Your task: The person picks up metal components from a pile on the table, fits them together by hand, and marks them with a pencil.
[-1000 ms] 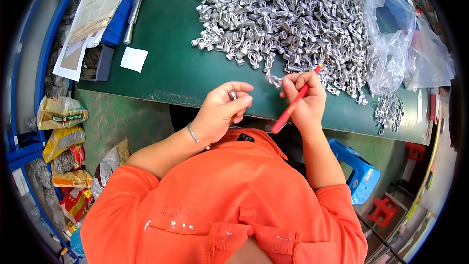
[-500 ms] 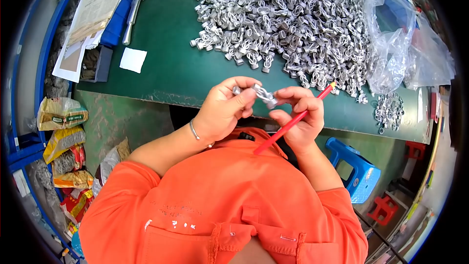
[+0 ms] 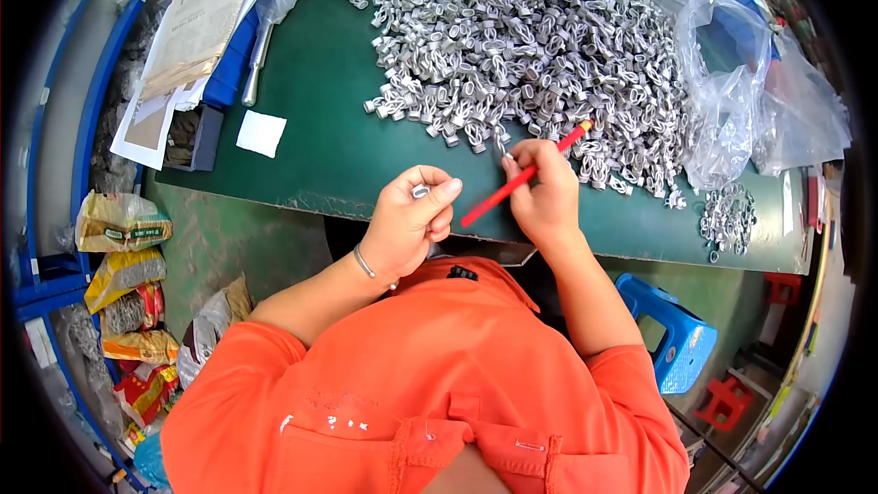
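Note:
My left hand (image 3: 411, 224) is closed in front of the table's near edge, with the end of a small grey metal link fitting (image 3: 420, 191) showing between thumb and forefinger. The rest of that piece is hidden by the fingers. In my right hand (image 3: 546, 192), a red pencil (image 3: 503, 194) lies slantwise through the grip, its yellow-orange end pointing up and right. The right fingertips are right at a metal fitting (image 3: 500, 139) on the near side of a large heap of similar looped grey fittings (image 3: 540, 46).
The green table (image 3: 315, 119) carries a white paper square (image 3: 262, 134) and clear plastic bags (image 3: 727, 82). Loose small metal rings (image 3: 728, 218) lie at the right. A blue stool (image 3: 672, 334) stands below, with bags (image 3: 123, 222) on the left floor.
My right hand has moved away from my left, up to the heap, carrying the pencil. The looped fitting between the hands is gone from there. My left hand has shifted slightly left and down.

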Motion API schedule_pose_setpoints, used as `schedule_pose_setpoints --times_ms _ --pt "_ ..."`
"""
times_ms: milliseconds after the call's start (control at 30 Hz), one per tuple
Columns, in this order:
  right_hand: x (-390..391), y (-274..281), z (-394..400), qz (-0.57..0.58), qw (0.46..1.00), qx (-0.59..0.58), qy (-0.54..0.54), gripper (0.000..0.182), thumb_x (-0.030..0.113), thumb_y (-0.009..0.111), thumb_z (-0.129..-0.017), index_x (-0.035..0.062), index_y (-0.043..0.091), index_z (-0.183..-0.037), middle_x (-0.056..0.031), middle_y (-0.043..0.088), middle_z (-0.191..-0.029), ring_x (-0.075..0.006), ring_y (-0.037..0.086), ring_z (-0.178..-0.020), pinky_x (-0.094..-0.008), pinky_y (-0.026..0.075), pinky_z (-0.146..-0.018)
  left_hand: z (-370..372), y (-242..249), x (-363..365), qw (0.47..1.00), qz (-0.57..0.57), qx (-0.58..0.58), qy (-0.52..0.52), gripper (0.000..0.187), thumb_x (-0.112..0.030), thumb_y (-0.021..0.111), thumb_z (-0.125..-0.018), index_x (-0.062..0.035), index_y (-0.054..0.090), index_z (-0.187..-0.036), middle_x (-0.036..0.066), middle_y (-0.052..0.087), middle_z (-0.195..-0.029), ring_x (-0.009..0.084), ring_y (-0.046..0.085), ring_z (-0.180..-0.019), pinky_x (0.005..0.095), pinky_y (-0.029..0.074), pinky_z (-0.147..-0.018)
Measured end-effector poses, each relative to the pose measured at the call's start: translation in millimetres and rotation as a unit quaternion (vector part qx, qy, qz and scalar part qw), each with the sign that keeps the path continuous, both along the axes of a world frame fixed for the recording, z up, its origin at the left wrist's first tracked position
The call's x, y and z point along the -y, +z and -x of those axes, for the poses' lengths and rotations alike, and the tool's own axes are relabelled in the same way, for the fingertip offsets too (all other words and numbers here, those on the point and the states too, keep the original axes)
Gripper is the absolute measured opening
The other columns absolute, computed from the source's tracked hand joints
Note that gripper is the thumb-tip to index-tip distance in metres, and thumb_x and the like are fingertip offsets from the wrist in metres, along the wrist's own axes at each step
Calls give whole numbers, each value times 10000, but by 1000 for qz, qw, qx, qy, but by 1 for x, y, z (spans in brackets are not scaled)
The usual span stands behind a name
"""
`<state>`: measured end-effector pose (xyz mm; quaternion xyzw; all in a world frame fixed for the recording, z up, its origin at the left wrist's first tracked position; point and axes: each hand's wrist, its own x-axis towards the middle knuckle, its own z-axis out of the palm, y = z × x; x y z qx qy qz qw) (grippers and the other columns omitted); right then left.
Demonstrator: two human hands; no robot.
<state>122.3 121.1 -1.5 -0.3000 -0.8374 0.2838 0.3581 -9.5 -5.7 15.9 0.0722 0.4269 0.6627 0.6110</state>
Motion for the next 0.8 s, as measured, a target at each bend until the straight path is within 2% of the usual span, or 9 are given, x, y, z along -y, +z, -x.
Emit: schedule_pose_setpoints --times_ms 100,200,333,367,500,567,667,700,800 --pt "13 14 -8 441 862 -241 66 222 -73 560 -811 46 372 -816 -112 554 -853 -162 604 -724 -260 516 -610 -3 1 -6 999 17 -44 -5 166 -97 602 -846 -32 531 -982 -13 465 -650 65 407 -519 192 319 -444" --pt "21 10 -18 482 812 -298 137 244 -99 558 -795 52 369 -822 -133 539 -936 -180 615 -786 -281 531 -674 -6 1 -7 998 1 -61 -13 236 -46 618 -820 8 541 -1036 10 517 -694 70 448 -538 196 356 -453" --pt "30 -1 -21 254 927 -245 127 282 -129 616 -730 44 397 -769 -135 543 -951 -167 583 -795 -258 508 -664 -12 6 -8 991 -51 -120 -23 215 27 626 -783 22 568 -990 29 558 -741 68 481 -557 194 395 -481" --pt "28 -1 -23 125 965 -198 122 282 -118 645 -708 43 415 -734 -143 564 -920 -174 589 -734 -261 500 -617 -12 5 -8 991 -56 -118 -15 212 26 623 -786 21 569 -991 29 559 -740 68 478 -552 192 392 -478" --pt "16 20 -36 -32 970 -143 195 301 -46 716 -656 57 444 -735 -158 643 -833 -290 634 -741 -330 507 -579 -9 -4 -5 995 -71 -68 -19 183 -45 595 -839 20 564 -1007 40 585 -797 80 536 -627 196 449 -548" --pt "-3 21 -45 -88 988 -86 89 254 -68 668 -679 45 448 -735 -133 641 -816 -284 617 -702 -334 492 -583 -6 -1 -6 998 -58 12 -31 148 -111 518 -896 -17 537 -1008 92 584 -958 192 604 -876 315 524 -712" --pt "-28 18 -50 -137 991 0 -10 209 -82 623 -687 39 464 -750 -107 637 -812 -294 589 -711 -350 479 -629 2 1 -5 982 -49 165 -80 117 -122 503 -903 -30 535 -968 116 584 -995 230 599 -944 353 531 -759" --pt "-32 18 -49 -141 990 27 -8 195 -69 611 -677 37 475 -766 -111 633 -856 -304 585 -780 -368 472 -671 -1 8 -6 988 15 138 -72 65 -96 529 -884 -45 529 -924 97 572 -937 193 592 -839 305 517 -648" --pt "-37 14 -41 -172 983 66 -5 208 -38 620 -645 44 484 -780 -103 599 -814 -313 552 -752 -400 434 -654 -4 -4 -5 988 -33 117 -99 53 -59 554 -858 -51 522 -900 60 541 -845 138 528 -676 247 434 -528"
